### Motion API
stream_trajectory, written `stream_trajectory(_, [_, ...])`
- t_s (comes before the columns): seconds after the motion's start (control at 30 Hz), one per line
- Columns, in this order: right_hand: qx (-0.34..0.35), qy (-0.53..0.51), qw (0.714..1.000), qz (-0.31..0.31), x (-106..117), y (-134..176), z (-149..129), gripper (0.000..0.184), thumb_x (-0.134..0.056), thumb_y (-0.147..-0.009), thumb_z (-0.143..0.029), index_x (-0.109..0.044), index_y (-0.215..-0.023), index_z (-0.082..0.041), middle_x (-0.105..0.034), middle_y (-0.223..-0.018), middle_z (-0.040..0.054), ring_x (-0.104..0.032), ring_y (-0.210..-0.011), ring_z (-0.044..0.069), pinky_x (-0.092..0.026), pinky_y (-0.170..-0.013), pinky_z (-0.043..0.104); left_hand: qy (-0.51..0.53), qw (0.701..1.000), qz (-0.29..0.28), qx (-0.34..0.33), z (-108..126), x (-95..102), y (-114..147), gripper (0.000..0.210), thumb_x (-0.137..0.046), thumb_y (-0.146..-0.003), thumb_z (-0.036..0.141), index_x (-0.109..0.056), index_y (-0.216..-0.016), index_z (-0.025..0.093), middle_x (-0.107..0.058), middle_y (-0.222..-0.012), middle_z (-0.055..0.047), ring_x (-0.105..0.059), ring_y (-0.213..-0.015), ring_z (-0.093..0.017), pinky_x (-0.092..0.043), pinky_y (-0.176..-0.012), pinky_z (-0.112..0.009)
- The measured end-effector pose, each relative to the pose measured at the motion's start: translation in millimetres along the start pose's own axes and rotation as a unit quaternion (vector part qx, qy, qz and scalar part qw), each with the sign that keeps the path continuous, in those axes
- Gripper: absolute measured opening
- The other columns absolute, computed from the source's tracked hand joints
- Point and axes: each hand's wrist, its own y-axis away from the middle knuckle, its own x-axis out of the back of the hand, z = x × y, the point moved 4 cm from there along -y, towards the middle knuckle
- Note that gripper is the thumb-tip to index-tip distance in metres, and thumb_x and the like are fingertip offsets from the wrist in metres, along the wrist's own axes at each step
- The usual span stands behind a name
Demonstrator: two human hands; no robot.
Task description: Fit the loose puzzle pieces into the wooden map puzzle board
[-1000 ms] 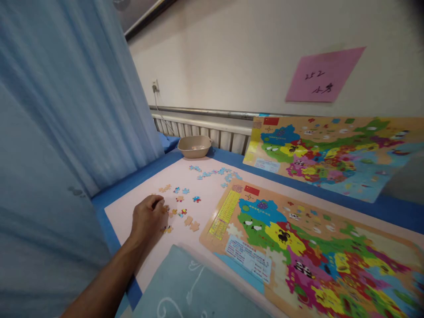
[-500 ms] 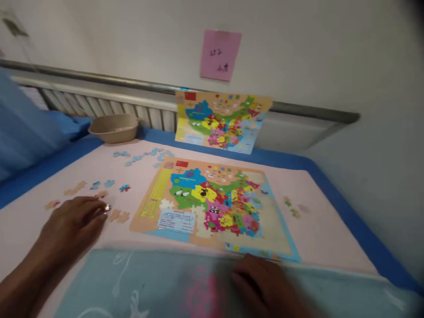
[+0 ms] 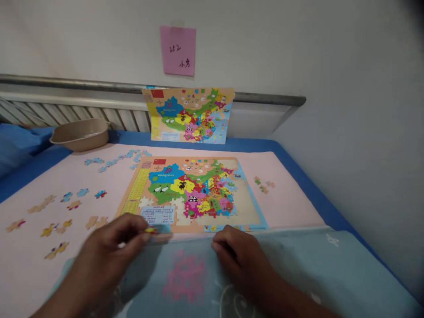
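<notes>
My left hand (image 3: pixel 114 249) pinches a small yellow and red puzzle piece (image 3: pixel 151 230) between thumb and fingertips, just over the near left edge of the puzzle. The map jigsaw puzzle (image 3: pixel 180 185) lies in its tray, with bare pale patches along the right side and lower middle. Loosely curled, my right hand (image 3: pixel 236 245) rests at the puzzle's near edge, and nothing shows in its fingers. Loose puzzle pieces (image 3: pixel 56 229) lie in small groups on the left of the pink surface, and a few puzzle pieces (image 3: pixel 261 184) lie on the right.
A printed map sheet (image 3: pixel 192 115) leans against the metal rail (image 3: pixel 271 98) at the back. At the back left stands a beige plastic basket (image 3: pixel 81 134). Light blue patterned cloth (image 3: pixel 149 274) covers the near edge. A pink note (image 3: pixel 178 51) is stuck on the wall.
My left hand has come right, from the loose pieces to the puzzle's near edge, carrying the piece. The view has turned right. My right hand stays curled near the puzzle's edge.
</notes>
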Motion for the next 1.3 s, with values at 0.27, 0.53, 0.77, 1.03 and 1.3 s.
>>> stream_trajectory(0.27, [-0.056,0.059,0.995,0.065,13.5,-4.3,14.3,0.011,-0.054,-0.091,-0.016,-0.057,-0.081,-0.019,-0.061,-0.077,0.0013,-0.056,-0.072,0.017,-0.036,-0.065,0.028,0.167,0.977,-0.133,0.007,55.7,-124.0,-27.1,0.010,-0.061,-0.074,0.030,-0.061,-0.069,0.021,-0.060,-0.063,0.000,-0.054,-0.057,-0.016,-0.039,-0.050,-0.026])
stream_trajectory(0.53, [-0.060,0.144,0.988,0.001,14.2,-6.1,20.3,0.008,-0.064,-0.089,-0.012,-0.059,-0.085,-0.018,-0.062,-0.084,0.0039,-0.056,-0.078,0.019,-0.037,-0.068,0.029,0.008,0.990,-0.103,-0.100,82.9,-137.2,-42.9,0.014,-0.054,-0.077,0.017,-0.064,-0.067,0.020,-0.061,-0.063,0.002,-0.053,-0.060,-0.015,-0.037,-0.058,-0.028])
stream_trajectory(0.77, [-0.041,0.145,0.989,-0.013,14.1,-3.7,24.8,0.009,-0.064,-0.090,-0.013,-0.058,-0.086,-0.018,-0.060,-0.086,0.0037,-0.053,-0.081,0.021,-0.037,-0.071,0.032,-0.046,0.988,-0.107,-0.102,87.7,-144.4,-42.3,0.015,-0.057,-0.082,0.014,-0.066,-0.071,0.020,-0.064,-0.067,0.004,-0.055,-0.063,-0.014,-0.036,-0.061,-0.028])
stream_trajectory(1.03, [-0.035,0.146,0.988,-0.019,12.4,-3.8,25.8,0.009,-0.063,-0.092,-0.014,-0.058,-0.085,-0.018,-0.059,-0.086,0.0030,-0.052,-0.082,0.021,-0.036,-0.072,0.033,-0.124,0.977,-0.108,-0.136,90.0,-141.1,-45.2,0.019,-0.057,-0.083,0.010,-0.065,-0.069,0.020,-0.063,-0.069,0.002,-0.054,-0.066,-0.015,-0.034,-0.061,-0.029])
stream_trajectory(1.3, [-0.057,0.143,0.988,-0.016,12.8,-3.2,27.7,0.010,-0.065,-0.092,-0.015,-0.059,-0.084,-0.019,-0.060,-0.084,0.0021,-0.053,-0.081,0.021,-0.034,-0.072,0.033,-0.229,0.895,-0.031,-0.381,97.4,-125.1,3.3,0.023,-0.044,-0.090,0.010,-0.067,-0.091,0.017,-0.060,-0.081,-0.007,-0.054,-0.073,-0.023,-0.043,-0.064,-0.036])
